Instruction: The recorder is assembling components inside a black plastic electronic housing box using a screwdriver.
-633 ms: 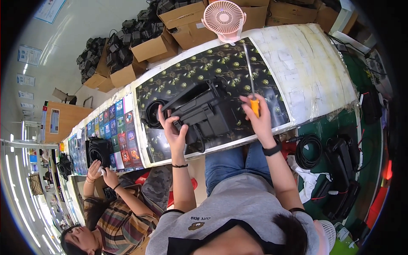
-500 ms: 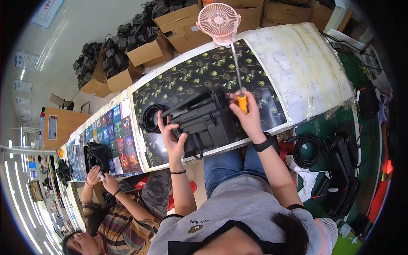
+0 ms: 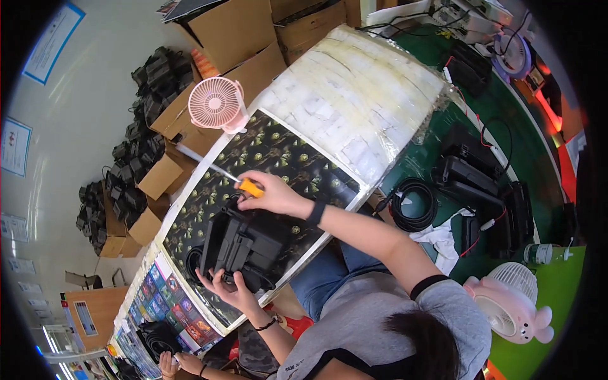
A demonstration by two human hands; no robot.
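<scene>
My right hand [image 3: 269, 193] grips a screwdriver [image 3: 251, 187] by its yellow-orange handle. The long metal shaft points away to the far left, over the table's far edge. Under that hand, on the table mat, lies a bulky black plastic device [image 3: 237, 244] with a ridged, box-like body and a hinged-looking long piece on its far left side. My left hand [image 3: 231, 292] rests at the device's near left end, fingers spread, thumb against its edge. A coil of black cable [image 3: 192, 261] sits by the device's left end, partly hidden.
A pink fan [image 3: 216, 104] is at the table's far edge. Beyond are cardboard boxes [image 3: 234, 31] and heaps of black devices [image 3: 136, 152]. To the right, a green surface [image 3: 411, 171] bears a cable coil [image 3: 413, 204] and black units [image 3: 468, 174]. A co-worker's hands [image 3: 177, 364] work at lower left.
The whole view has turned, so the table appears further left and slanted. The screwdriver, still in my right hand, has swung from pointing straight away to the far left. My left hand stays at the device.
</scene>
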